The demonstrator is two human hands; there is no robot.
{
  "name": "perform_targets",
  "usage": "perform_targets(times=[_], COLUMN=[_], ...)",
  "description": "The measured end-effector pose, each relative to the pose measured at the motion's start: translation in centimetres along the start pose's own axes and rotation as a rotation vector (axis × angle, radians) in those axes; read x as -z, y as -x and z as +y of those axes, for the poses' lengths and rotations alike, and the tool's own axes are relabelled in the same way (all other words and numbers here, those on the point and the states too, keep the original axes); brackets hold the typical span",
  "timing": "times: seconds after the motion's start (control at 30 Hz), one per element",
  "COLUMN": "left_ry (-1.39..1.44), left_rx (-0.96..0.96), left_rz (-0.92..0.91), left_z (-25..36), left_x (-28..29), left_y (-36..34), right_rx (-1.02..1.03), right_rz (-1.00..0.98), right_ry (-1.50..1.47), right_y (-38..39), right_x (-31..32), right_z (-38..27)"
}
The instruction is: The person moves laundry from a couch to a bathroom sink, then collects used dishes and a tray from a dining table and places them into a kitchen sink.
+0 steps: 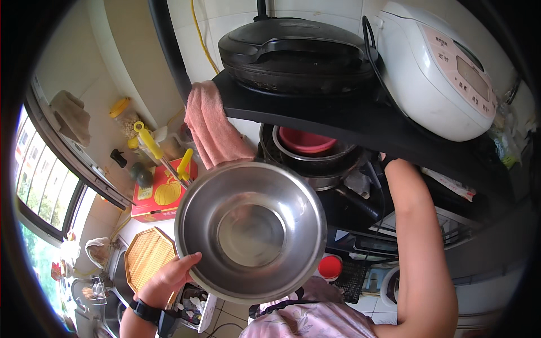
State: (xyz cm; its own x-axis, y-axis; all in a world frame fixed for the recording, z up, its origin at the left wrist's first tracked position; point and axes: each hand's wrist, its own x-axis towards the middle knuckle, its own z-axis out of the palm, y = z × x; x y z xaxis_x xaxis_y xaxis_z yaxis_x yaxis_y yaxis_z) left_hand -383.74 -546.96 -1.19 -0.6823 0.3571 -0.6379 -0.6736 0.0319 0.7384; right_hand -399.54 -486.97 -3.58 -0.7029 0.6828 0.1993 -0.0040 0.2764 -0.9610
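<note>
My left hand (179,271) grips the rim of a wide stainless steel bowl (251,234), thumb over the edge. The bowl faces up toward me, and nothing shows inside it. Reaching under the black shelf (315,110), my right arm ends beside the stacked pots, with only a sliver of my right hand (384,156) in sight. Its fingers are hidden by the shelf. On the lower level, a red bowl (304,141) sits inside a metal pot (324,181) with a dark handle.
Above stand a black electric griddle (293,56) and a white rice cooker (431,73). A pink towel (214,124) hangs from the shelf's left corner. At left are a red box (163,197), yellow-handled tools (149,141), a bamboo board (149,256) and a sink (115,281).
</note>
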Motion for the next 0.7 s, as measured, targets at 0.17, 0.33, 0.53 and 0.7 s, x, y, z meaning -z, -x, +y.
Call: perform_targets(times=[0.17, 0.33, 0.53, 0.7], left_ry=[-0.039, -0.124, -0.186, -0.036], left_rx=[-0.008, -0.040, -0.014, 0.036], left_rz=[-0.022, -0.057, -0.202, -0.223], left_z=[3.6, 8.3, 12.9, 14.7], left_x=[-1.3, -5.7, -9.9, -14.3], left_y=[-0.1, -2.2, -4.5, -10.2], right_rx=[-0.041, -0.056, -0.075, -0.100], right_rz=[-0.031, -0.046, -0.080, -0.104], right_ry=[-0.115, -0.169, -0.208, -0.223], right_y=[-0.4, -0.9, -1.0, -1.5], right_x=[1.5, 3.3, 4.6, 5.2], right_z=[-0.8, -2.2, -3.4, -3.6])
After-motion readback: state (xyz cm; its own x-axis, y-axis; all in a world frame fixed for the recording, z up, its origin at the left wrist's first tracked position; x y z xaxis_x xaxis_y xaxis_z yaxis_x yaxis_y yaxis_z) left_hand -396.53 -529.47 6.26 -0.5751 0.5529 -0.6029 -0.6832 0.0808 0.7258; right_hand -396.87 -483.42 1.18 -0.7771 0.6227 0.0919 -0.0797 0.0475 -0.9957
